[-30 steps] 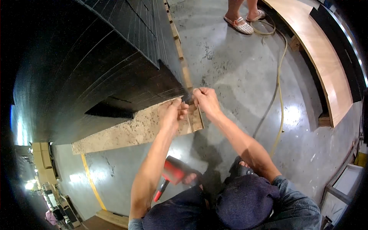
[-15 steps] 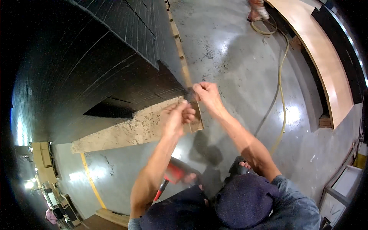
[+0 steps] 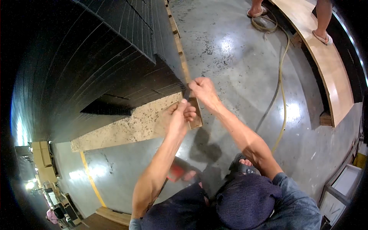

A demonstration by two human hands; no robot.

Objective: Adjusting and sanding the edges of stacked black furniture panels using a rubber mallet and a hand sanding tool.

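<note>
Between my two hands is a small, thin dark strip [image 3: 187, 93], pinched at its lower end by my left hand [image 3: 179, 116] and at its upper end by my right hand [image 3: 204, 92]. Both hands are closed, thumbs pressed against the fingers. They are at the near right corner of a large stack of black sheets [image 3: 126, 80], above its pale wooden base [image 3: 126, 132]. A dark rectangular recess or flap [image 3: 107, 106] shows low on the stack's near side. What the strip is made of, I cannot make out.
A yellowish hose [image 3: 283, 96] lies curled across the grey floor to the right. Beyond it, another person's leg [image 3: 324, 19] stands on a long pale board [image 3: 326, 65]. A blurred red object [image 3: 175, 172] is beside my foot. Cardboard boxes [image 3: 42, 161] stand far left.
The other person's one foot now stands on the pale board. My hands remain at the corner with the strip, the right one slightly higher and further left. Less of the red object shows.
</note>
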